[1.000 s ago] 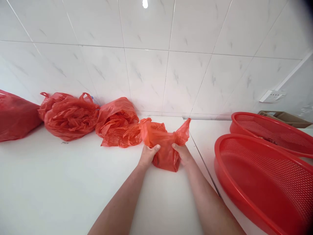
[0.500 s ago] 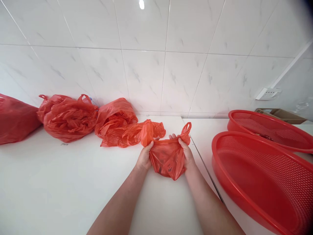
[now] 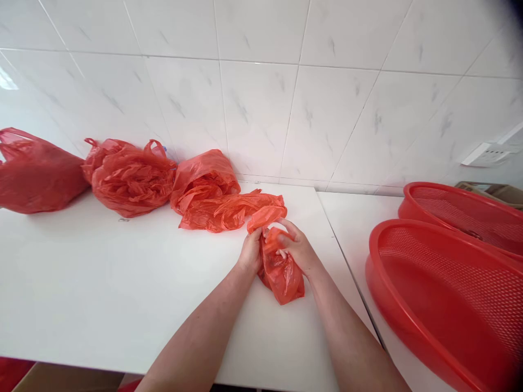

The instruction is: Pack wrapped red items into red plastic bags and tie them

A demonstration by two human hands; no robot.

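Red and crinkled, the small bag [image 3: 283, 280] is held between the left hand [image 3: 250, 253], gripping its gathered side, and the right hand [image 3: 301, 250], curled on its upper part, over the white tabletop [image 3: 122, 294] near crumpled red plastic [image 3: 229, 212].

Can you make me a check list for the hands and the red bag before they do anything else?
1. Left hand has hold of the red bag: ok.
2. Right hand is on the bag too, fingers at its bunched upper part: ok.
3. Bag's top is knotted shut: cannot tell, the fingers and folds hide it.
4. What is inside the bag: cannot tell, the plastic is too crumpled.
5. Bag is apart from the loose bags behind it: cannot tell, they overlap in this view.
6. Both hands are away from the nearer basket: ok, white tabletop shows between.
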